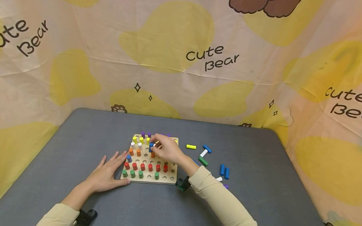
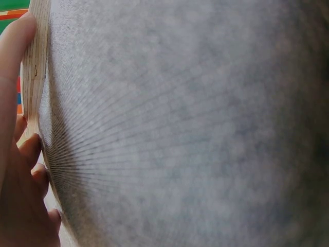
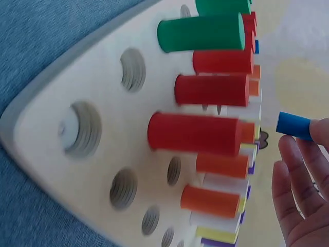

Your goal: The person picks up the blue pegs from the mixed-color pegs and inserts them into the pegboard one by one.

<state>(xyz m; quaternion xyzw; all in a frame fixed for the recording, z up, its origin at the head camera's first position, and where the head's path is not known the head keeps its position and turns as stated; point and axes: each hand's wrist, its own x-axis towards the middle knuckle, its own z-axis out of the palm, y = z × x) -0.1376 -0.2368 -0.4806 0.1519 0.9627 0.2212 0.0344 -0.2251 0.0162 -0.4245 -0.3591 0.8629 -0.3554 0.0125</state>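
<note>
Right hand [image 1: 166, 149]: I see thumb and fingertips pinched on the blue peg [image 1: 151, 147].
Blue peg: raised above the board [image 1: 157, 181], over its far half.
Left hand [image 1: 107, 174]: I have its fingers spread apart at the board's left edge, thumb touching the near-left corner.
Red pegs [image 1: 150, 167]: six, upright, behind the near-edge row of green pegs [image 1: 141, 174].
Yellow peg [image 1: 190, 147]: lying on the table [image 1: 258, 158], just off the board's right edge.

From the head, well back, looks forward and down over a pegboard [image 1: 145, 180] at low centre; from each wrist, catches it close, frame left.
</note>
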